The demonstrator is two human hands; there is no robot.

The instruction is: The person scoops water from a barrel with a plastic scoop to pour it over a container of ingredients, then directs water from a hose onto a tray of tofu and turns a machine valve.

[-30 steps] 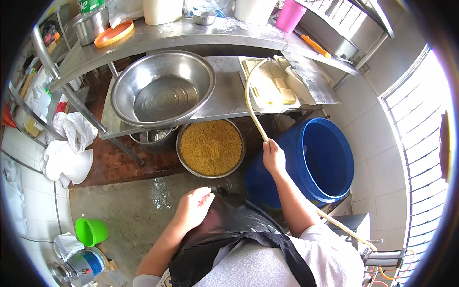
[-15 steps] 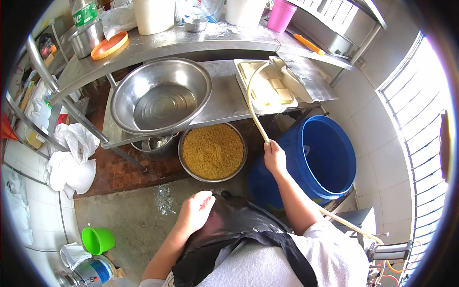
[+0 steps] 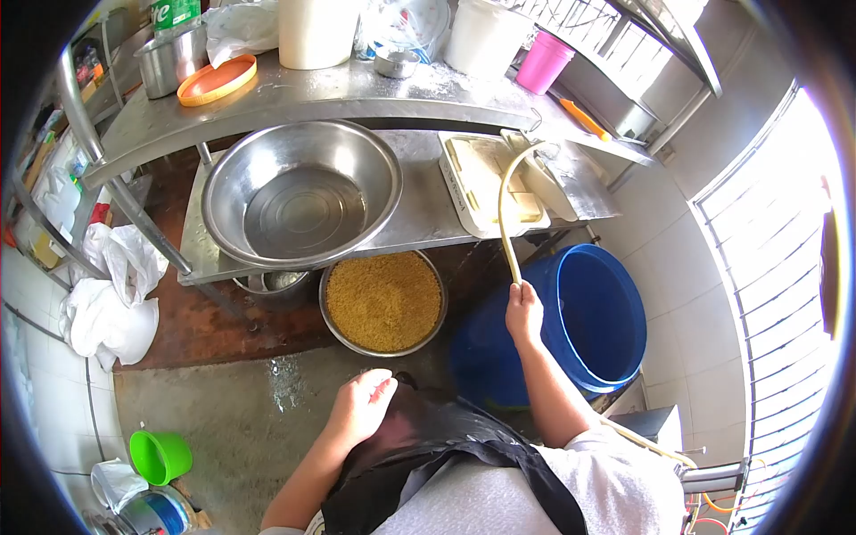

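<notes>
My right hand (image 3: 524,310) is wrapped round a pale yellow hose (image 3: 504,214), beside the large blue barrel (image 3: 495,352). Above that hand the hose curves upward and right, its far end lying over the white tray area under the steel table. Near the front of my black apron (image 3: 437,432) hovers my left hand (image 3: 361,406), fingers curled together, with nothing visible in it. Beyond it on the floor stands a metal basin (image 3: 443,308) filled with yellow grains (image 3: 383,299).
A wide steel bowl (image 3: 214,209) sits on the lower shelf (image 3: 419,187), left of a white tray (image 3: 456,201) with pale blocks. The upper steel table (image 3: 339,100) carries tubs and a pink bucket (image 3: 544,62). A green bucket (image 3: 160,456) stands on the floor at lower left.
The upper part of the hose has swung right, and its end now reaches further over the shelf. My right hand keeps its hold; my left hand stays by the apron. The whole view has shifted slightly.
</notes>
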